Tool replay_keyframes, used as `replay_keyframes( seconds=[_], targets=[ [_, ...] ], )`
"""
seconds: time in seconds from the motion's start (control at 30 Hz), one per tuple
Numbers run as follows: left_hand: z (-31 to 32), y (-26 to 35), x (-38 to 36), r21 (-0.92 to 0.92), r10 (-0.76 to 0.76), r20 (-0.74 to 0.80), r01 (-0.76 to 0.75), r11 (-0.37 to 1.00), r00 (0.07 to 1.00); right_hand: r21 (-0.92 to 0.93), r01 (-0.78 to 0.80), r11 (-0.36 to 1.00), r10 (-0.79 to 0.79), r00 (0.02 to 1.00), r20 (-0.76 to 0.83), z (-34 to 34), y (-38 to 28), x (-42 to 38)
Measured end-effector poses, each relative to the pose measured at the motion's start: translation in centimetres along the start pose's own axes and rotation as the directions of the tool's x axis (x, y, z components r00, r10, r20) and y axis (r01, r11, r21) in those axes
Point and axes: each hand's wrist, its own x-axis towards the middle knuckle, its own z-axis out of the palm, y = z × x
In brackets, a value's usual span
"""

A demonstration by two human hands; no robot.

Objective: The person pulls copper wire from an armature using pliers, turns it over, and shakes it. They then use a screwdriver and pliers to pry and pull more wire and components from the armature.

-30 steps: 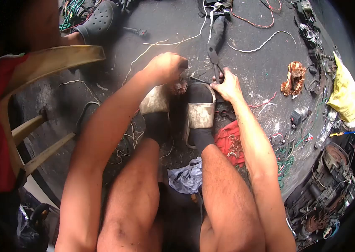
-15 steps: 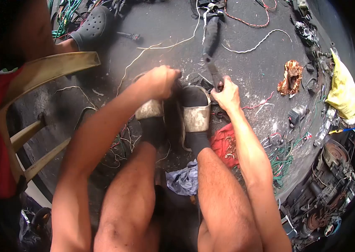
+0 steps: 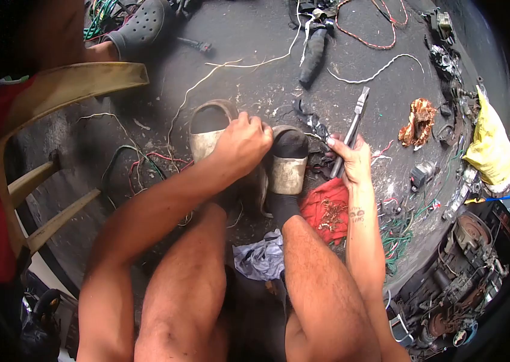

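Note:
My left hand is closed above the floor between the two worn sandals. What its curled fingers hold, if anything, is hidden. My right hand grips a long, narrow grey metal tool, its notched tip pointing up and away. By the right thumb, a ragged black strip with a light wire end runs back toward the floor. Just below this hand lies a red cloth with copper-coloured scraps on it.
Loose wires and a black-wrapped cable bundle lie ahead. A copper coil, a yellow bag and greasy machine parts line the right. At left stand a chair and another person's clog-shod foot.
The tool in my right hand has swung away from the black-wrapped bundle and now points up to the right. My left hand has come down and slightly right, between the sandals.

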Motion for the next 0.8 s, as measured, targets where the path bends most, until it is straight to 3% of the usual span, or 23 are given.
replay_keyframes(
  seconds=[0.17, 0.43, 0.57, 0.63, 0.7, 0.77, 0.8],
  targets=[
    [-0.5, 0.8, 0.1, 0.059, -0.017, 0.057, 0.013, 0.998, 0.998, -0.002, -0.056, 0.998, 0.056, 0.998, 0.012, 0.0, -0.5, -1.3],
    [-0.3, 0.7, -0.6, -0.123, -0.081, 0.083, 0.091, 0.988, 0.993, 0.05, -0.045, 0.998, 0.04, 0.995, 0.089, 1.6, -1.9, -2.4],
    [-1.7, -0.8, -0.9, -0.125, -0.08, 0.112, 0.094, 0.988, 0.99, 0.061, -0.029, 0.998, 0.021, 0.992, 0.126, 3.1, -2.9, -3.1],
    [-1.4, -2.3, -0.9, -0.382, -0.201, -0.047, 0.169, 0.909, 0.978, -0.031, 0.041, 0.999, -0.037, 0.992, 0.119, 4.1, -3.7, -3.6],
    [-3.9, -2.4, -1.0, -0.435, -0.198, -0.085, 0.143, 0.889, 0.976, -0.038, 0.065, 0.997, -0.059, 0.99, 0.13, 5.1, -3.9, -3.7],
    [-5.2, -1.6, -0.6, -0.649, -0.105, -0.334, -0.148, 0.746, 0.937, -0.018, 0.155, 0.988, -0.151, 0.979, 0.139, 6.6, -4.8, -4.2],
    [-5.9, -0.7, -0.3, -0.617, -0.049, -0.412, -0.239, 0.749, 0.91, 0.004, 0.167, 0.986, -0.165, 0.97, 0.181, 7.2, -5.5, -4.5]
  ],
)
